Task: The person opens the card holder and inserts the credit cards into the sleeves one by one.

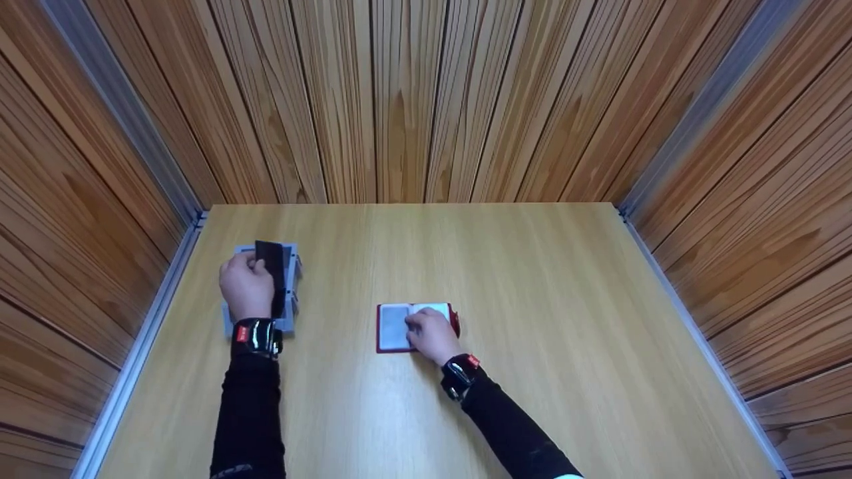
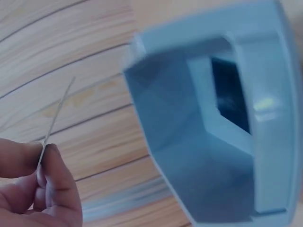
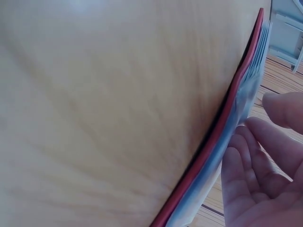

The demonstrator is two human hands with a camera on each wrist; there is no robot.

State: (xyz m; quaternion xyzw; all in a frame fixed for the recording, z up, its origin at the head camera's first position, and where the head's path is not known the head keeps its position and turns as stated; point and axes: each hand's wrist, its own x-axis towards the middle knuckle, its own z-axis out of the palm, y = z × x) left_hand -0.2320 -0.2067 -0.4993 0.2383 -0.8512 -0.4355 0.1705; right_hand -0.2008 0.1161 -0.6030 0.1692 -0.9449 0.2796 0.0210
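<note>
My left hand (image 1: 246, 286) pinches a thin dark card (image 1: 269, 256) between thumb and fingertips, over a grey-blue plastic bin (image 1: 289, 320) at the table's left. The left wrist view shows the card (image 2: 59, 111) edge-on, beside the bin's open front (image 2: 277, 142). A red card holder (image 1: 394, 326) with clear plastic sleeves lies spread open near the middle. On its right-hand page rests my right hand (image 1: 432, 336). In the right wrist view, several bent fingertips touch the sleeves (image 3: 241, 104) while the thumb stands apart; the red cover (image 3: 208, 146) lies beneath.
Light wooden tabletop (image 1: 532, 299) surrounds both things. Wood-plank walls (image 1: 399, 100) rise at the back and both sides, with metal rails (image 1: 705, 372) along the side edges. The bin stands near the left rail.
</note>
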